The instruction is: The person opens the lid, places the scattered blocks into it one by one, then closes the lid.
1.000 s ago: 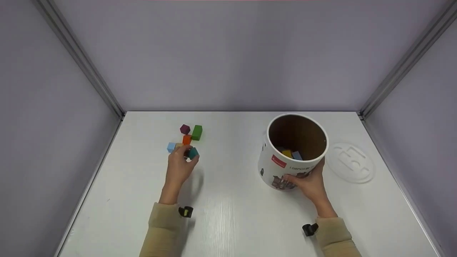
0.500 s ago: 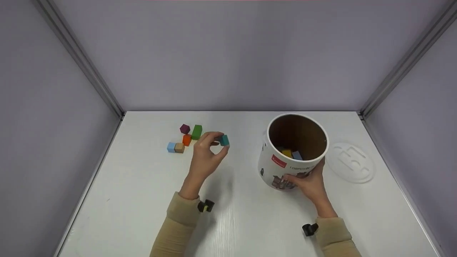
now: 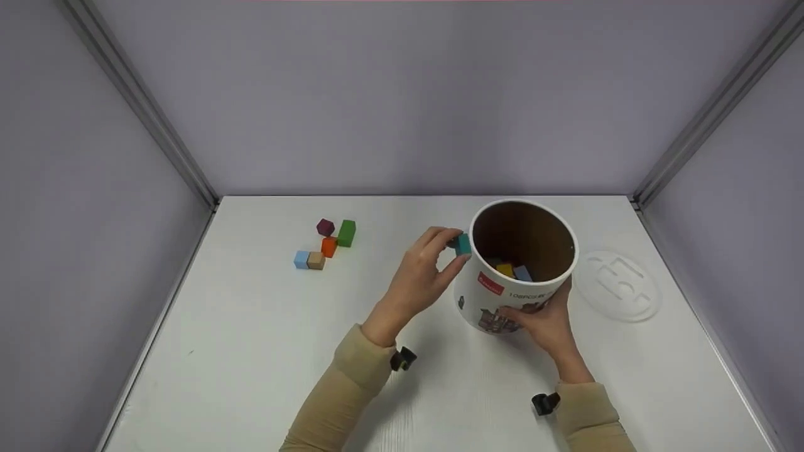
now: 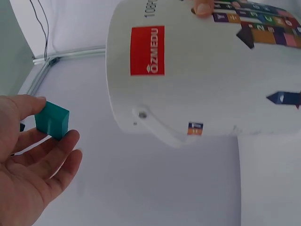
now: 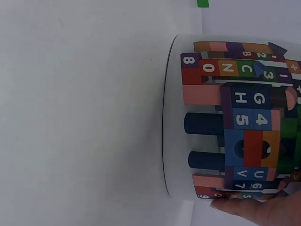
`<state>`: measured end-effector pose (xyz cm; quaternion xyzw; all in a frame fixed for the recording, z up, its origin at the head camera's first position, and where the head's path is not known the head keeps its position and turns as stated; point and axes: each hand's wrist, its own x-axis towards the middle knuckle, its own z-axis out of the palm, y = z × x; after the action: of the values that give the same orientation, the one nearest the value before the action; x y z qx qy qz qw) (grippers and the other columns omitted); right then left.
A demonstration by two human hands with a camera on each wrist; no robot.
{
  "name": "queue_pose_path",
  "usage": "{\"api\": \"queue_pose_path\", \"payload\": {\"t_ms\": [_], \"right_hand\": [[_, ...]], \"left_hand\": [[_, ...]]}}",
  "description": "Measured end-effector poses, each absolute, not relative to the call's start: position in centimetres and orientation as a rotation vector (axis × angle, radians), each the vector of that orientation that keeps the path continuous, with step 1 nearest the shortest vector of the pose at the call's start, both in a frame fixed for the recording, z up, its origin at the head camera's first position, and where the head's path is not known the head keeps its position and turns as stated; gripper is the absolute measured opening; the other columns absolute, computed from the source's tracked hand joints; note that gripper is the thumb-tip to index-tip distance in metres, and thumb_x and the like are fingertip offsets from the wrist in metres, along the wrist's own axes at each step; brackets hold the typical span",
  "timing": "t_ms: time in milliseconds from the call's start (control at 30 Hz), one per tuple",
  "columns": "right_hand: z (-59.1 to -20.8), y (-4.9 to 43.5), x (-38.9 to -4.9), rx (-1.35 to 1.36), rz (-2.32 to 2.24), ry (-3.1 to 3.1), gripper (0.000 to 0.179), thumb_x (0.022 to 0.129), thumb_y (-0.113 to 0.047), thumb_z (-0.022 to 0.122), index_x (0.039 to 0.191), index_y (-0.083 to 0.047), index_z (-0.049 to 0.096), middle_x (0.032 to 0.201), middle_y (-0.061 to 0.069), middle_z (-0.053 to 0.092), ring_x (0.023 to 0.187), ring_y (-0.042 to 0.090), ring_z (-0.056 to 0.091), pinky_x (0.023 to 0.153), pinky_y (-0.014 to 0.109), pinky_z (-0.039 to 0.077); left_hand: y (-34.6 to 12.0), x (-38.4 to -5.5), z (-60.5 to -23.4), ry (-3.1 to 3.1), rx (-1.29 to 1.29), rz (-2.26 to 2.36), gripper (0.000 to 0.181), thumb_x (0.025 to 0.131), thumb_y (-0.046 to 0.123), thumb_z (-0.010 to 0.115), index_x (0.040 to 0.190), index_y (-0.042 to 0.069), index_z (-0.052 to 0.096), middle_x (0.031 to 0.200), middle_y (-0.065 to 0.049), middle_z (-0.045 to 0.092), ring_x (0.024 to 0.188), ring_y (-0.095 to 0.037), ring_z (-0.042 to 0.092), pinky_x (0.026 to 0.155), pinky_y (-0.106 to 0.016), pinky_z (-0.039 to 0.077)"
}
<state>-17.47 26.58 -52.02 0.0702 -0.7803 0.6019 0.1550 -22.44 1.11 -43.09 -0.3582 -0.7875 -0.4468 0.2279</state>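
My left hand (image 3: 418, 276) pinches a teal block (image 3: 463, 244) between thumb and fingertips, just left of the rim of a white bucket (image 3: 468, 295). In the left wrist view the teal block (image 4: 51, 118) sits between thumb and fingers, apart from the bucket wall (image 4: 197, 84). My right hand (image 3: 545, 326) grips the bucket's lower right side, thumb across the printed front; its far fingers are hidden. The bucket tilts a little toward me. Inside it lie a yellow block (image 3: 505, 270) and a grey-blue block (image 3: 522, 274).
On the table's left lie a purple block (image 3: 325, 227), a green block (image 3: 347, 233), an orange block (image 3: 329, 247), a light blue block (image 3: 301, 260) and a tan block (image 3: 316, 260). A clear round lid (image 3: 619, 286) lies right of the bucket. Panels enclose the table.
My left hand has carried the teal block from beside the loose blocks rightward to the bucket's rim. The right hand and the bucket have stayed in place.
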Motion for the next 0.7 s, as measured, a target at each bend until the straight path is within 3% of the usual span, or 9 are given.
{"api": "queue_pose_path", "payload": {"t_ms": [267, 400, 700], "right_hand": [[-51.9, 26.6, -17.4, 0.200, 1.701, -2.242, 0.133, 0.060, 0.002, 0.092, 0.152, -0.006, -0.003, 0.147, 0.013, 0.027, 0.135, 0.021, 0.031, 0.110, 0.026, 0.029], [-51.9, 26.6, -17.4, 0.193, 1.682, -2.254, 0.132, 0.061, 0.001, 0.092, 0.153, -0.006, -0.003, 0.148, 0.012, 0.026, 0.136, 0.022, 0.031, 0.109, 0.026, 0.030], [-52.0, 26.6, -17.4, 0.208, 1.667, -2.247, 0.133, 0.061, 0.002, 0.092, 0.153, -0.005, -0.004, 0.147, 0.007, 0.028, 0.135, 0.020, 0.031, 0.110, 0.026, 0.029]], "left_hand": [[3.4, -22.8, -42.7, -2.200, -1.097, -1.191, 0.036, 0.095, 0.015, 0.066, 0.126, -0.001, 0.058, 0.117, -0.009, 0.058, 0.097, -0.015, 0.062, 0.085, -0.021, 0.051], [4.1, -22.9, -42.9, -2.245, -1.161, -1.093, 0.037, 0.095, 0.015, 0.067, 0.127, 0.000, 0.058, 0.120, -0.010, 0.057, 0.101, -0.014, 0.062, 0.089, -0.017, 0.048], [5.4, -23.5, -43.2, -2.351, -1.148, -0.903, 0.039, 0.094, 0.019, 0.067, 0.130, 0.004, 0.060, 0.124, -0.009, 0.057, 0.109, -0.015, 0.059, 0.095, -0.019, 0.045]]}}
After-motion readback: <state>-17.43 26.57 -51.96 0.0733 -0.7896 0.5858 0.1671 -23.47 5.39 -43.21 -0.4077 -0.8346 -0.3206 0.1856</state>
